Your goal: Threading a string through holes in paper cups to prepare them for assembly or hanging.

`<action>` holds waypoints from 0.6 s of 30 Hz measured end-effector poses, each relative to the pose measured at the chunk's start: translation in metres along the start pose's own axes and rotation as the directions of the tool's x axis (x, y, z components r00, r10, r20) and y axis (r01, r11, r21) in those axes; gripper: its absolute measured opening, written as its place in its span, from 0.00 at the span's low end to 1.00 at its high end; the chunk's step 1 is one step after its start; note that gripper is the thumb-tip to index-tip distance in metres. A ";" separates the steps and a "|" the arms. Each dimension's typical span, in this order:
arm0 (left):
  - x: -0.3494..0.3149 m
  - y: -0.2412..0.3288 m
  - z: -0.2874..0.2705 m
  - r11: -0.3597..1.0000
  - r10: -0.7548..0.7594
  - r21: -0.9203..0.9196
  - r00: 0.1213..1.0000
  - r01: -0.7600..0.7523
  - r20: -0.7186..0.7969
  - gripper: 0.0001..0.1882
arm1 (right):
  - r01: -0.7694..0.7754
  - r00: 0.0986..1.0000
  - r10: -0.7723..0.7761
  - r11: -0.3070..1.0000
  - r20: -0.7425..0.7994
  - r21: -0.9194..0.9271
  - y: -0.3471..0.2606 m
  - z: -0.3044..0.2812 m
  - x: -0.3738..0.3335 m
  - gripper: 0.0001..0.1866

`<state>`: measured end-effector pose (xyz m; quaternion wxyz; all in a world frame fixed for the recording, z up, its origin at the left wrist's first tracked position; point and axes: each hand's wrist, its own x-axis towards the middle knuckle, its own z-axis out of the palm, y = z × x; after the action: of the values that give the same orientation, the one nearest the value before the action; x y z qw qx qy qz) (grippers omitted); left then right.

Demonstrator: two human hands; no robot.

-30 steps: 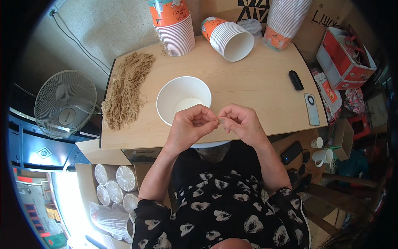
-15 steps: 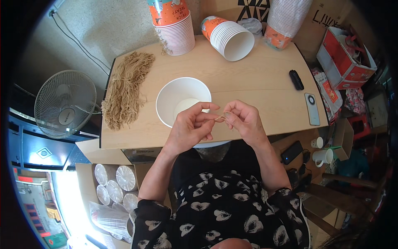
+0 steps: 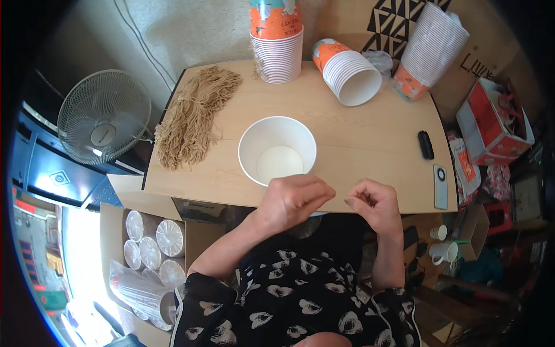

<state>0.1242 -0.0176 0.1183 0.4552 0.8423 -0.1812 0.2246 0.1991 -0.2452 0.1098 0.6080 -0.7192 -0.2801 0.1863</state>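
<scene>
Head: empty white tub (image 3: 252, 144)

Wide fisheye head view, down over table (image 3: 370, 144)

From here I can't tell whether the left hand (image 3: 298, 199) or the right hand (image 3: 376, 205) pinches anything; whatever might be there is too small. The left hand hides some of the white bucket (image 3: 252, 147). The top edge crops the upright bucket stack (image 3: 277, 61), the bottom edge the patterned shirt (image 3: 300, 292).
</scene>
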 end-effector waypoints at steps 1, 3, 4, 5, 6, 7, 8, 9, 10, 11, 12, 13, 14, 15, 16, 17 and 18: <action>-0.002 0.002 0.000 0.992 0.042 0.120 0.999 -0.040 -0.009 0.07 | 0.024 1.000 -0.023 0.999 -0.018 0.047 -0.002 -0.001 -0.002 0.04; -0.006 0.003 -0.003 0.947 0.081 0.312 0.997 -0.078 0.003 0.08 | 0.016 1.000 -0.012 0.989 -0.026 0.145 -0.004 -0.004 -0.008 0.03; -0.008 -0.001 -0.004 0.945 0.081 0.317 0.997 -0.077 -0.001 0.08 | 0.055 0.998 -0.044 0.969 -0.049 0.243 -0.002 -0.011 -0.011 0.04; -0.010 -0.006 -0.004 0.928 0.108 0.364 0.993 -0.084 -0.047 0.07 | 0.097 0.994 -0.075 0.936 -0.076 0.338 -0.001 -0.018 -0.015 0.05; -0.012 -0.012 -0.006 0.907 0.133 0.412 0.987 -0.084 -0.093 0.07 | 0.141 0.988 -0.106 0.907 -0.110 0.397 0.000 -0.024 -0.019 0.07; -0.014 -0.014 -0.008 0.904 0.132 0.420 0.986 -0.080 -0.097 0.07 | 0.185 0.980 -0.132 0.872 -0.146 0.452 0.001 -0.029 -0.024 0.09; -0.015 -0.017 -0.010 0.893 0.112 0.447 0.987 -0.050 -0.114 0.07 | 0.253 0.966 -0.190 0.834 -0.175 0.491 0.000 -0.035 -0.029 0.12; -0.016 -0.019 -0.011 0.881 0.089 0.473 0.987 -0.015 -0.134 0.07 | 0.276 0.960 -0.192 0.781 -0.204 0.560 0.002 -0.041 -0.034 0.13; -0.019 -0.022 -0.010 0.879 0.087 0.477 0.986 -0.010 -0.139 0.07 | 0.297 0.954 -0.190 0.722 -0.233 0.625 0.005 -0.047 -0.039 0.14; -0.022 -0.024 -0.010 0.889 0.036 0.457 0.987 0.040 -0.156 0.07 | 0.306 0.951 -0.240 0.646 -0.194 0.699 0.008 -0.054 -0.041 0.16; -0.025 -0.025 -0.010 0.896 -0.016 0.435 0.985 0.090 -0.172 0.07 | 0.302 0.952 -0.242 0.644 -0.188 0.703 0.011 -0.058 -0.043 0.16; -0.028 -0.024 -0.009 0.893 -0.019 0.440 0.984 0.095 -0.175 0.07 | 0.316 0.947 -0.251 0.617 -0.201 0.721 0.015 -0.061 -0.045 0.15; -0.029 -0.024 -0.006 0.902 -0.083 0.406 0.982 0.146 -0.168 0.07 | 0.334 0.941 -0.259 0.591 -0.220 0.734 0.015 -0.061 -0.046 0.14; -0.030 -0.024 -0.005 0.907 -0.147 0.372 0.976 0.197 -0.158 0.07 | 0.334 0.941 -0.257 0.590 -0.221 0.735 0.016 -0.059 -0.044 0.14; -0.030 -0.026 -0.007 0.907 -0.149 0.371 0.977 0.198 -0.155 0.07 | 0.322 0.945 -0.233 0.525 -0.230 0.788 0.018 -0.056 -0.041 0.12; -0.027 -0.028 -0.009 0.891 -0.096 0.428 0.983 0.154 -0.154 0.08 | 0.312 0.948 -0.205 0.458 -0.242 0.833 0.020 -0.055 -0.039 0.10; -0.024 -0.028 -0.013 0.869 -0.043 0.482 0.988 0.110 -0.149 0.10 | 0.314 0.948 -0.198 0.461 -0.249 0.830 0.021 -0.054 -0.037 0.10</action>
<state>0.1157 0.0106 0.0919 0.2470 0.9195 -0.0541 0.3008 0.2070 -0.3124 0.0965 0.9201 -0.2802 -0.2185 0.1648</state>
